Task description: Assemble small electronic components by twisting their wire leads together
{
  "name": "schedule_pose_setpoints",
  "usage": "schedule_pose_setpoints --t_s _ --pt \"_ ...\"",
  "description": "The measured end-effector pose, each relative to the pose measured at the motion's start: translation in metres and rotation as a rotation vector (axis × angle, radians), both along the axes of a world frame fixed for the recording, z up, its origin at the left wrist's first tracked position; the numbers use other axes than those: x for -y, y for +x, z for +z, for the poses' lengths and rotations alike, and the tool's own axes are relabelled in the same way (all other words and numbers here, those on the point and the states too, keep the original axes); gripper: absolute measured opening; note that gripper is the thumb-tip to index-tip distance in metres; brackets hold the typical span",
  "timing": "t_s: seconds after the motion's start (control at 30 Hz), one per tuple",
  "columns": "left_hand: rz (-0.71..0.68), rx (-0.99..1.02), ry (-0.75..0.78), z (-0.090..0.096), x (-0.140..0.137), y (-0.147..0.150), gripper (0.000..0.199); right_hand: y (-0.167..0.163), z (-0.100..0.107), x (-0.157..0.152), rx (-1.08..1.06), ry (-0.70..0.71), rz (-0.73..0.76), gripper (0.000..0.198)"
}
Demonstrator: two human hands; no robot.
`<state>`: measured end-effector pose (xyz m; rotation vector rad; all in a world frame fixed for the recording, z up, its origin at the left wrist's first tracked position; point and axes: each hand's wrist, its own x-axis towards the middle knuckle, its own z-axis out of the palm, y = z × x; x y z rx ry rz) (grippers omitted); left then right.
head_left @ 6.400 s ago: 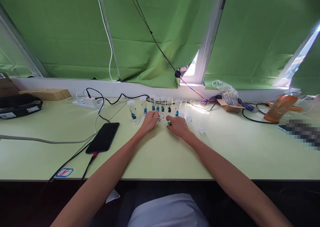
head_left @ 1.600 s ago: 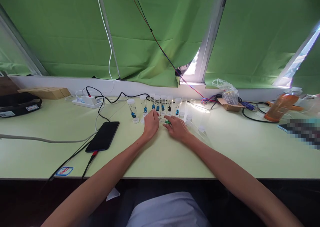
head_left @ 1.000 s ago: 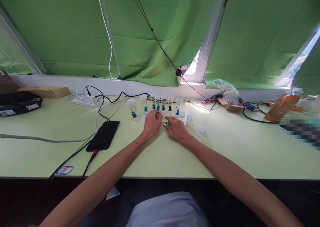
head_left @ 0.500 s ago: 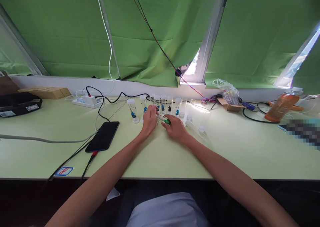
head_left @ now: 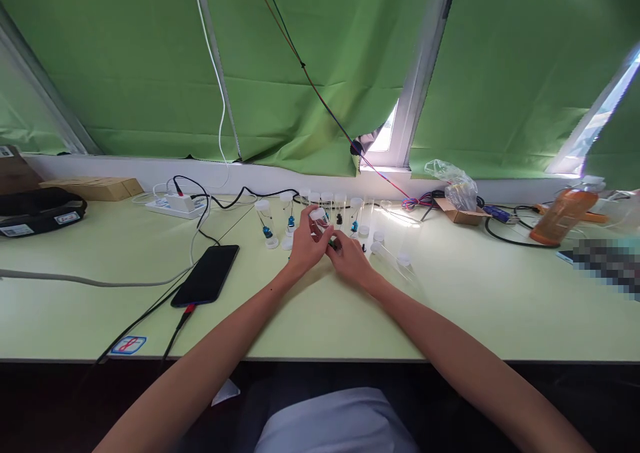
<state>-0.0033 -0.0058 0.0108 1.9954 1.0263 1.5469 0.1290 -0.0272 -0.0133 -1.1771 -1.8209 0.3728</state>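
My left hand (head_left: 309, 245) is closed round a clear tube with a white cap (head_left: 317, 214), tilted, its capped end upward. Close against it, my right hand (head_left: 349, 256) has its fingers closed on a small green part (head_left: 333, 243) near the tube's lower end. Fingers cover most of that part, so I cannot tell whether it is inside the tube. Behind the hands stand several clear capped tubes with blue or black parts and thin stems, such as the one at far left (head_left: 267, 230) and another on the right (head_left: 355, 216). An empty clear tube (head_left: 393, 263) lies right of my right hand.
A black phone (head_left: 206, 276) with a plugged cable lies at left. Behind it are a white power strip (head_left: 177, 204) and tangled cords. On the right are a small cardboard box (head_left: 461, 213) with a plastic bag and an orange bottle (head_left: 565, 214).
My left hand has turned and come slightly nearer, lifting a capped tube into view. My right hand has drawn against it, and the green part is now more hidden.
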Motion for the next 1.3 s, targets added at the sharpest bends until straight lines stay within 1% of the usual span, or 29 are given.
schedule_pose_setpoints --t_s 0.1,0.17,0.23,0.33,0.47,0.6,0.77,0.93,1.17,1.3 --pt "0.079 -0.063 0.136 0.006 -0.002 -0.005 0.051 -0.001 -0.001 -0.002 -0.030 0.013 -0.013 0.035" --pt "0.178 -0.065 0.219 0.012 -0.006 -0.012 0.049 -0.001 -0.003 -0.004 -0.076 0.027 -0.032 0.040" --pt "0.302 -0.045 0.284 0.017 -0.013 -0.022 0.050 -0.002 -0.004 -0.006 -0.109 0.023 -0.040 0.041" --pt "0.432 -0.040 0.310 0.020 -0.026 -0.039 0.050 -0.001 -0.007 -0.009 -0.113 0.006 -0.029 0.037" --pt "0.522 -0.144 0.321 0.015 -0.040 -0.057 0.050 -0.001 -0.007 -0.009 -0.110 0.002 -0.014 0.034" --pt "0.564 -0.285 0.311 0.011 -0.047 -0.064 0.047 0.000 -0.006 -0.008 -0.103 -0.001 -0.006 0.032" --pt "0.557 -0.376 0.300 0.010 -0.046 -0.066 0.047 -0.001 -0.006 -0.007 -0.090 -0.001 -0.001 0.029" --pt "0.571 -0.482 0.248 0.011 -0.042 -0.066 0.045 -0.001 -0.005 -0.006 -0.082 -0.026 0.003 0.029" --pt "0.612 -0.535 0.177 0.014 -0.039 -0.064 0.046 -0.001 -0.003 -0.004 -0.065 -0.035 0.008 0.029" --pt "0.625 -0.516 0.158 0.015 -0.039 -0.063 0.047 -0.001 -0.003 -0.004 -0.054 -0.049 0.010 0.030"
